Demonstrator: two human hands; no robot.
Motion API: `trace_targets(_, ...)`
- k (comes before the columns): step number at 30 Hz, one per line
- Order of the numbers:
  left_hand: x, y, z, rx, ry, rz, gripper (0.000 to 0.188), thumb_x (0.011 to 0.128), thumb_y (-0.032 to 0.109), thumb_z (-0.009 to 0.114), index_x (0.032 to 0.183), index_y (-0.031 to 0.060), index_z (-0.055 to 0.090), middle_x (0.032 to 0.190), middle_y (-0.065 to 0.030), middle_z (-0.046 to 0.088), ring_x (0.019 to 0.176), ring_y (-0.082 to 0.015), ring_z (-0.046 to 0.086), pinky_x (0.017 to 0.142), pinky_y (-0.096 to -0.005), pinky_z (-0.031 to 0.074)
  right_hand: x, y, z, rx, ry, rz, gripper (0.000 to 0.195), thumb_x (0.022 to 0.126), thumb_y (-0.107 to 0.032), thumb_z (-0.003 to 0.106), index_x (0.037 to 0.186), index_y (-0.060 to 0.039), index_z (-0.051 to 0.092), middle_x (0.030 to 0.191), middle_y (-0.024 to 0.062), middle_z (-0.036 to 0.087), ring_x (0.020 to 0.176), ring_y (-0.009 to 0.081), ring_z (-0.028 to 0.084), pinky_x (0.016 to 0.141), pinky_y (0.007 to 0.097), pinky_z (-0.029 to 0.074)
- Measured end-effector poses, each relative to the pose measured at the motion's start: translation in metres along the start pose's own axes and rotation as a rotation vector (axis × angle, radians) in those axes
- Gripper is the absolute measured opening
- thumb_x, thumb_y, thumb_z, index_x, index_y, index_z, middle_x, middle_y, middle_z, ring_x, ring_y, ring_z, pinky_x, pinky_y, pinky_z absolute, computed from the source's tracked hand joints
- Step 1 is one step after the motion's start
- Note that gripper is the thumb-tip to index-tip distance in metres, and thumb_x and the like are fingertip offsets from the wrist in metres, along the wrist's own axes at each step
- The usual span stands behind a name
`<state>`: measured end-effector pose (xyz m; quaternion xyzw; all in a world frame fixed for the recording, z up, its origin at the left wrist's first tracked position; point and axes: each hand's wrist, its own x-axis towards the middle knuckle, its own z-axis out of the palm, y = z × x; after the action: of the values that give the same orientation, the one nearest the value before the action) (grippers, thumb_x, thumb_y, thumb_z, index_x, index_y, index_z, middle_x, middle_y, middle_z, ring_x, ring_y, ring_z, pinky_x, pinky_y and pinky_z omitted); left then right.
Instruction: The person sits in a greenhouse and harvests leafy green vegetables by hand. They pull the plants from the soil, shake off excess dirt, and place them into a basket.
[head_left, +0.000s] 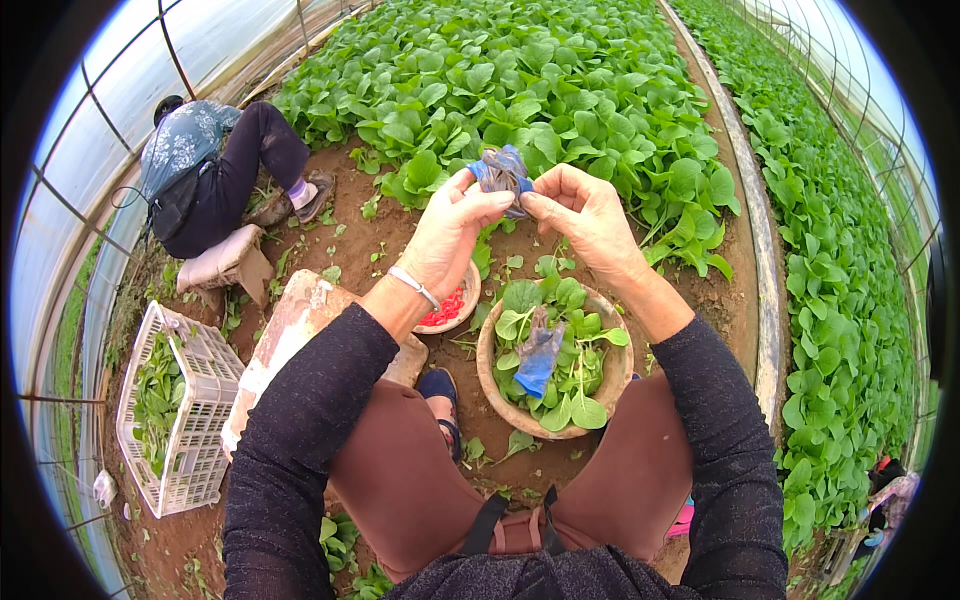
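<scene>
A crumpled blue glove (501, 174), soiled grey-brown, is pinched between both bare hands above the bed's near edge. My left hand (457, 225), with a silver bracelet at the wrist, grips its left side between thumb and fingers. On its right edge are the thumb and forefinger of my right hand (581, 214). Below the hands stands a round bowl (487, 367) of leafy greens (577, 382). A second dirty blue glove (538, 356) lies on those greens. Partly hidden behind my left wrist is a smaller bowl (472, 289) holding red bands or ties (450, 307).
Dense leafy greens (525, 82) fill the bed ahead, with a pale divider (761, 195) along its right. At left, a person (202, 172) bends forward on a low stool (225, 259). A white plastic crate (202, 412) of greens and a worn board (292, 322) stand nearer.
</scene>
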<state>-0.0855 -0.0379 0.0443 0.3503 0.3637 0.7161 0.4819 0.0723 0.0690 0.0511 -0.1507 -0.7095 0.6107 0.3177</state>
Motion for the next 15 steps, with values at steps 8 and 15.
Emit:
trace_targets(8, 0.004, 0.004, -0.011, -0.133, 0.072, -0.033, 0.024, 0.092, 0.015, 0.065, 0.114, 0.0075, 0.061, 0.111, 0.0001, 0.065, 0.102, -0.0096, 0.058, 0.093, -0.0303, 0.041, 0.004, 0.010, -0.005, 0.226, -0.047, 0.052, 0.012, 0.091, -0.014, 0.070, 0.097, -0.0047, 0.066, 0.084, -0.0018, 0.065, 0.073, 0.0059, 0.057, 0.070, 0.0218, 0.046)
trace_targets(15, -0.001, 0.003, -0.002, 0.078, 0.094, -0.035, 0.026, 0.087, 0.016, 0.073, 0.111, 0.0135, 0.063, 0.107, 0.0056, 0.066, 0.090, -0.0051, 0.054, 0.082, -0.0257, 0.036, 0.010, 0.017, -0.005, 0.423, 0.122, 0.011, 0.011, 0.091, -0.014, 0.071, 0.096, -0.0050, 0.067, 0.081, -0.0014, 0.066, 0.071, 0.0079, 0.060, 0.069, 0.0214, 0.047)
